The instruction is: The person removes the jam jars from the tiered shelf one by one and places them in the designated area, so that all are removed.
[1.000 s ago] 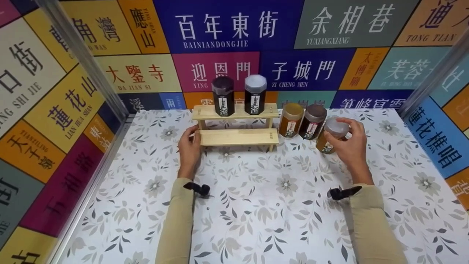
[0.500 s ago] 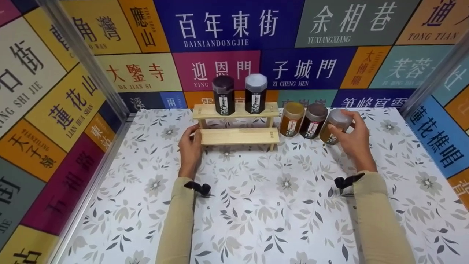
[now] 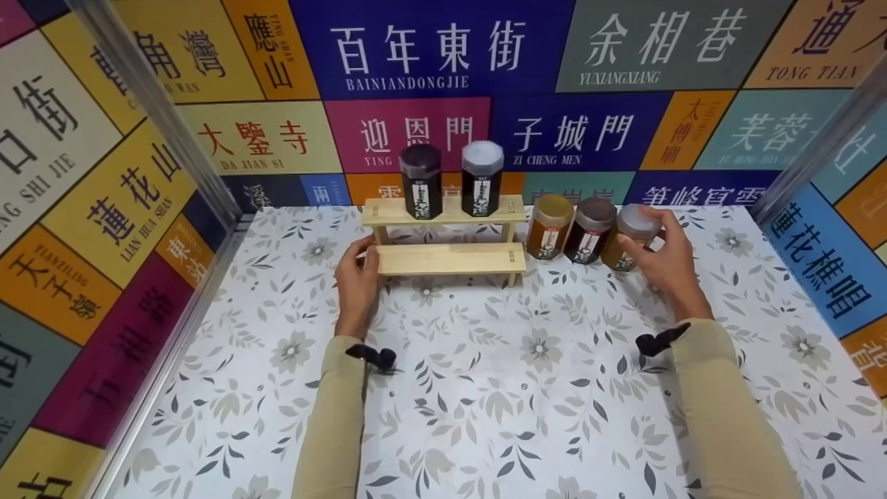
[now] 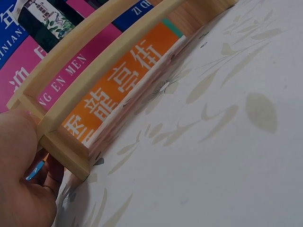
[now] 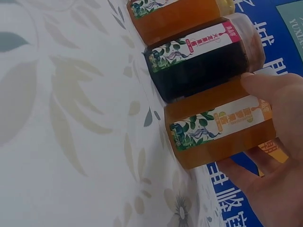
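My right hand [image 3: 669, 267] holds an amber jar [image 5: 222, 125] with a greyish lid, thumb on one side and fingers on the other. It stands upright at the right end of a row, close beside a dark jar [image 3: 589, 232] with a brown lid. Left of that is another amber jar [image 3: 549, 229] with a yellowish lid. At the left end of a two-tier wooden rack [image 3: 450, 259], my left hand [image 3: 357, 281] grips the lower step. Two black jars stand on the upper step, one with a dark lid [image 3: 420, 159], one with a white lid [image 3: 483, 158].
A floral-patterned cloth [image 3: 485, 388] covers the table. Behind it rises a back wall [image 3: 443, 48] of coloured street-name panels, with similar panels on the left [image 3: 125, 277] and right [image 3: 824, 256]. The three-jar row stands just right of the rack.
My right hand has moved the amber jar back and slightly right, from in front of the row into line beside the dark jar. The left hand and rack have stayed put.
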The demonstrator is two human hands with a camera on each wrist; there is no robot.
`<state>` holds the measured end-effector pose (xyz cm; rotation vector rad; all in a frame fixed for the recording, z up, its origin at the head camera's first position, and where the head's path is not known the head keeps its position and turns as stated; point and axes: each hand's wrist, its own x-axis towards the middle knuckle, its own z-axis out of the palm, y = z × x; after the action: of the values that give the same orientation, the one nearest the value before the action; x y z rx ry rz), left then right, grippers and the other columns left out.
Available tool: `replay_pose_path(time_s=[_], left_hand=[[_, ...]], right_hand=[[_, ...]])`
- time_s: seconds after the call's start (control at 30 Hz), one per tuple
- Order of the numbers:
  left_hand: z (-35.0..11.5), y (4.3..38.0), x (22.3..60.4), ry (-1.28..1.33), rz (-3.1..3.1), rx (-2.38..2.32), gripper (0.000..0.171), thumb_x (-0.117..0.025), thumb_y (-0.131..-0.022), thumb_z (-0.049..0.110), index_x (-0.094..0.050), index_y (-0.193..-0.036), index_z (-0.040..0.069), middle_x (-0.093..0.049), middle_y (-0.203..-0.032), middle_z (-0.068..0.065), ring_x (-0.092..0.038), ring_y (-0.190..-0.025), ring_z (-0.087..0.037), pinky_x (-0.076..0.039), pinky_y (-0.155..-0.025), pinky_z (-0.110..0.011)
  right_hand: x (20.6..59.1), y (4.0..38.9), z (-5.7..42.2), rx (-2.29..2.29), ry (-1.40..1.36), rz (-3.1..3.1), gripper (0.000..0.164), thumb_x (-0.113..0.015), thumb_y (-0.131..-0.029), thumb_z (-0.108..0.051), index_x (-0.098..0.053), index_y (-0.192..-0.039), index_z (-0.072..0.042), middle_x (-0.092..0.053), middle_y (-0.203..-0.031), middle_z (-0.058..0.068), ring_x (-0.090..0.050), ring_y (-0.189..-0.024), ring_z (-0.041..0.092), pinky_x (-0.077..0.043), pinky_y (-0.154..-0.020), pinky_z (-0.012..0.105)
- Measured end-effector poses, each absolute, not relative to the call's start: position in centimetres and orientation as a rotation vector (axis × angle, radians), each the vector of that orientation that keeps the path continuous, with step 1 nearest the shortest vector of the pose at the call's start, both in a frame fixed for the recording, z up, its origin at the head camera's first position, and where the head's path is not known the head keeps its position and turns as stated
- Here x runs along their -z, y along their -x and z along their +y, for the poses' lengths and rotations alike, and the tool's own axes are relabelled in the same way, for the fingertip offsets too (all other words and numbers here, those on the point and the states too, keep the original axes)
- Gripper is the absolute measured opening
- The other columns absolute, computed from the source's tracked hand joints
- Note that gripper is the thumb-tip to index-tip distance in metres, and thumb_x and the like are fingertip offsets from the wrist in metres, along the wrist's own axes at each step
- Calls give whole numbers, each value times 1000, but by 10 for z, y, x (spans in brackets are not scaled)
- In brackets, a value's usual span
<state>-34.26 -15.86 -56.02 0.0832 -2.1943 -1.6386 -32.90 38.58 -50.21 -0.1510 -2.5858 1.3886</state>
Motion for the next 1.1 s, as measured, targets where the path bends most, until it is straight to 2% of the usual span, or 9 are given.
replay_pose_path(time_s=[0.23,0.4,0.53,0.63,0.73,0.83,0.97,1.1], left_hand=[[-159,344,561,-73,-2186,1628,33,-58,-113,21,-71,-140,10,-71,-138,-14,-68,-110,-29,-55,-94,-40],[-158,344,561,-104,-2187,1642,32,-58,-113,22,-71,-140,11,-71,-138,-13,-67,-111,-26,-56,-94,-40],[-157,344,562,-118,-2199,1655,32,-57,-113,23,-71,-140,12,-70,-137,-11,-68,-111,-25,-58,-93,-39],[-156,344,562,-114,-2202,1663,32,-57,-113,23,-71,-141,13,-70,-138,-11,-69,-110,-26,-59,-90,-40],[-156,343,562,-116,-2208,1656,32,-57,-113,23,-71,-141,14,-70,-140,-11,-69,-111,-27,-58,-90,-40],[-156,343,562,-123,-2215,1653,32,-57,-113,24,-71,-141,15,-70,-141,-10,-69,-112,-26,-57,-91,-40],[-157,343,561,-117,-2220,1654,32,-58,-113,24,-71,-141,16,-70,-140,-10,-68,-110,-26,-57,-90,-40],[-159,343,560,-94,-2204,1648,32,-58,-113,23,-71,-141,14,-70,-138,-11,-69,-110,-27,-57,-91,-41]], right_hand=[[495,333,381,-1448,196,-2567,75,-80,-98,-43,-42,-162,-32,-38,-172,10,-41,-156,37,-48,-115,56],[485,334,372,-1457,229,-2529,72,-79,-99,-43,-45,-161,-31,-34,-174,9,-37,-157,33,-37,-125,59],[473,333,352,-1380,187,-2377,52,-76,-101,-37,-61,-149,-25,-47,-165,6,-42,-154,26,-37,-125,52],[462,338,329,-1291,51,-2235,31,-73,-102,-23,-73,-132,-13,-64,-144,8,-52,-144,23,-38,-124,43],[451,343,301,-1236,-93,-2172,22,-72,-101,-14,-78,-122,-9,-70,-132,7,-57,-135,21,-38,-123,39],[441,348,270,-1279,-239,-2165,26,-74,-100,-10,-76,-126,-9,-67,-139,6,-57,-136,21,-42,-122,42],[427,350,232,-1433,-334,-2162,41,-75,-100,-13,-68,-140,-13,-51,-160,3,-54,-143,25,-49,-118,51],[417,354,199,-1526,-407,-2185,54,-76,-100,-14,-60,-152,-16,-38,-171,3,-52,-146,31,-55,-112,56]])
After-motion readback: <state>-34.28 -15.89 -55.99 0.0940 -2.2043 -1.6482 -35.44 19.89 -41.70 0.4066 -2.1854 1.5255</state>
